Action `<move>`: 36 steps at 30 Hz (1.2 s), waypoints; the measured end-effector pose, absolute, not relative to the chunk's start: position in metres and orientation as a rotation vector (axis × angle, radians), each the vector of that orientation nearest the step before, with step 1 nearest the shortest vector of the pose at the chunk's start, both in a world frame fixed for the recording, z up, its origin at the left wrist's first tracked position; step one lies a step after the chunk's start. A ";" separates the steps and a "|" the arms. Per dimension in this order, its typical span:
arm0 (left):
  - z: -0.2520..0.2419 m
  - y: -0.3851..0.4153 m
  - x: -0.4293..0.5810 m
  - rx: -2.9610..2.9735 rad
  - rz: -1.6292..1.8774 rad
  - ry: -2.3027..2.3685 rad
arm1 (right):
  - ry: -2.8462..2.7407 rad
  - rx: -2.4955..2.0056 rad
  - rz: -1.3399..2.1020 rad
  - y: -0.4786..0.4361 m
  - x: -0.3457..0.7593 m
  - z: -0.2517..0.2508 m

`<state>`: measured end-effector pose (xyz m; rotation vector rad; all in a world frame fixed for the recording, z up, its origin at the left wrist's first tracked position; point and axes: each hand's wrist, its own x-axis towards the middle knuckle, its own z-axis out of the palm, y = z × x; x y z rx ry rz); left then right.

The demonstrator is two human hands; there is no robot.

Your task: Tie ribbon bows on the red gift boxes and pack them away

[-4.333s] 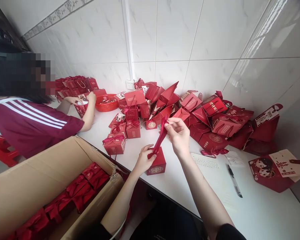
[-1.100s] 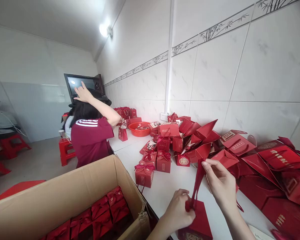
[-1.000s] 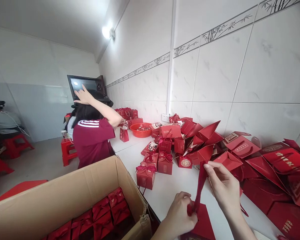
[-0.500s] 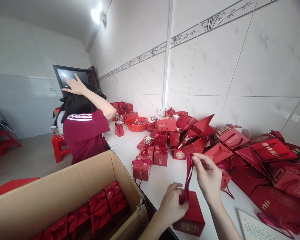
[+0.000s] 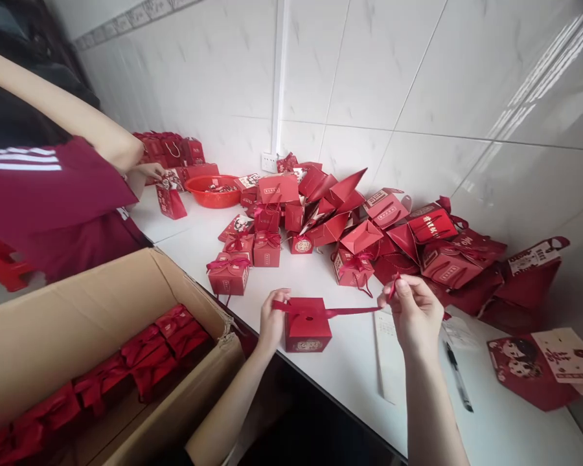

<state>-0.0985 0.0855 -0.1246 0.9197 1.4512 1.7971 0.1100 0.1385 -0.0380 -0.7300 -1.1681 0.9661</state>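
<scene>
A small red gift box (image 5: 308, 325) stands near the front edge of the white counter (image 5: 350, 362). A red ribbon (image 5: 342, 311) runs across its top and stretches out level to the right. My left hand (image 5: 273, 313) pinches the ribbon's left end at the box's top left corner. My right hand (image 5: 414, 312) pinches the ribbon's right end, pulled out well to the right of the box. Both hands are closed on the ribbon.
Several tied red boxes (image 5: 228, 273) and a heap of flat red bags (image 5: 432, 249) cover the counter behind. A cardboard carton (image 5: 68, 323) with tied boxes sits at the lower left. A pen (image 5: 457, 375) and paper sheet (image 5: 388, 353) lie right. Another person in maroon (image 5: 53, 194) works beside a red basin (image 5: 212, 191).
The ribbon, held up nearly vertical before, is now pulled flat and level across the box, my right hand having dropped to the right. My view tilted down; the other person's arm came down.
</scene>
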 end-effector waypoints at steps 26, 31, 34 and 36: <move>-0.125 0.064 -0.116 1.209 1.134 1.630 | -2.046 -1.142 1.339 0.134 0.088 -0.088; -0.128 0.065 -0.113 1.083 1.246 1.355 | -1.894 -1.073 1.568 0.137 0.090 -0.099; -0.130 0.067 -0.113 1.000 1.262 1.250 | -1.797 -1.068 1.680 0.140 0.093 -0.101; -0.134 0.067 -0.111 0.972 1.297 1.226 | -1.786 -1.069 1.704 0.139 0.095 -0.102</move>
